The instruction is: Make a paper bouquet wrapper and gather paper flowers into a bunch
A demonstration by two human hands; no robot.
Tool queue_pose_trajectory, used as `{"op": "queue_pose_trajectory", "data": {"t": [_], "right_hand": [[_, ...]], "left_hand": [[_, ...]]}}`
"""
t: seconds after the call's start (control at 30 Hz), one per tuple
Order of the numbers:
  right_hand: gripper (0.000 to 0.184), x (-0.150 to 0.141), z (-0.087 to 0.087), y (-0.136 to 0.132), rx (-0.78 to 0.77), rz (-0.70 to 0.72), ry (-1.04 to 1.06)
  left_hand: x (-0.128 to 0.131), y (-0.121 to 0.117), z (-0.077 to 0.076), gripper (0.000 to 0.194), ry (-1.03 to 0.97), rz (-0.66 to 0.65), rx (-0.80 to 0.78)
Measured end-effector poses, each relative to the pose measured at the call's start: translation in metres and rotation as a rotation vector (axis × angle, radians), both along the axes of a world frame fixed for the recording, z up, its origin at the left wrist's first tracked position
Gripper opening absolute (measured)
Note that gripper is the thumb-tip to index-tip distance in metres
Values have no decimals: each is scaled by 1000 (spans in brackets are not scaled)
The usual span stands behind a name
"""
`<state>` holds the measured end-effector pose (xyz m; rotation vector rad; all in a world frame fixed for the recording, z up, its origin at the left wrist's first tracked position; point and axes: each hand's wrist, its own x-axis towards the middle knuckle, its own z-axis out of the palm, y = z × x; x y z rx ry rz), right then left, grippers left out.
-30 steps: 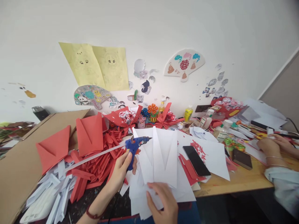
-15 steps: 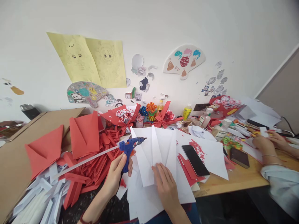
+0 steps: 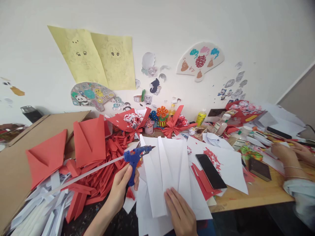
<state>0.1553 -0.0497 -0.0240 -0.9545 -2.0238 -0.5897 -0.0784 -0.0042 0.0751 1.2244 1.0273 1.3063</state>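
My left hand (image 3: 121,183) is closed round the handle of a blue glue gun (image 3: 134,159). A long translucent glue stick (image 3: 98,168) sticks out of its back, and the nozzle points right, over the top left part of a folded white paper (image 3: 177,164). This pleated piece rests on more white sheets (image 3: 147,226) in front of me. On its lower part lies my right hand (image 3: 180,209), fingers stretched out and flat, gripping nothing.
Left are red folded strips (image 3: 98,177), white strips (image 3: 44,200), red folded papers (image 3: 90,141) and cardboard (image 3: 14,173). A black phone (image 3: 211,171) lies right. Paper bouquets (image 3: 133,119) and bottles (image 3: 201,117) line the wall. A co-worker's hands (image 3: 285,155) hold something small at far right.
The folded white paper and my right hand on it have come a little nearer to me. My left hand still holds the glue gun in nearly the same place. The view has shifted slightly.
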Motion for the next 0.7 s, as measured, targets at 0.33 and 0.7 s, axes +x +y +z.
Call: {"op": "queue_pose_trajectory", "data": {"t": [0.33, 0.7], "right_hand": [[36, -45, -19, -4, 195, 69, 204], [41, -58, 10, -2, 117, 231, -17]], "left_hand": [[-26, -19, 5, 39, -35, 156, 44], [-43, -30, 4, 42, -59, 206, 19]]}}
